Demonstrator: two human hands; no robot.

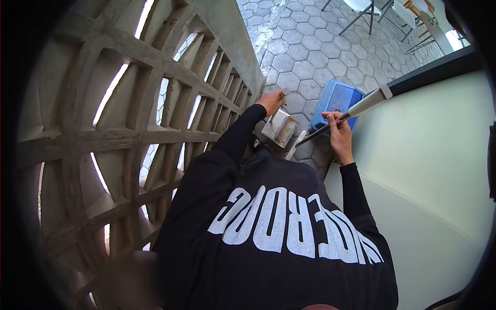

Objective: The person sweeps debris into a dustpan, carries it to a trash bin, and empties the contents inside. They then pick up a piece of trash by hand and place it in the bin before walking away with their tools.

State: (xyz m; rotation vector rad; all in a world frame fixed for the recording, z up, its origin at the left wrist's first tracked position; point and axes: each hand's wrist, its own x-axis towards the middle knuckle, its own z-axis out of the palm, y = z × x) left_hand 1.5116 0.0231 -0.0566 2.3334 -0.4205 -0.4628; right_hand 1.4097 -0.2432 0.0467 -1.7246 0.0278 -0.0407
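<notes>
My left hand (272,102) is closed around an upright handle whose light grey tip (285,91) shows above the fingers. Below it, a whitish, dirt-stained box-shaped dustpan (281,129) stands near the paving, its open side towards me. In my right hand (339,138) is a long broom handle (326,127), a dark pole with a thick pale grey grip slanting up to the right. A narrow white piece (296,145) lies by the pole's lower end, beside the dustpan; no bristles show. Behind my right hand sits a blue plastic box (330,93) with a lid.
A concrete lattice wall (170,67) runs close along my left. On my right stands a pale green panel (423,150) with a dark top edge. Grey hexagonal paving (302,51) stretches ahead, with white chairs (361,6) at the far right.
</notes>
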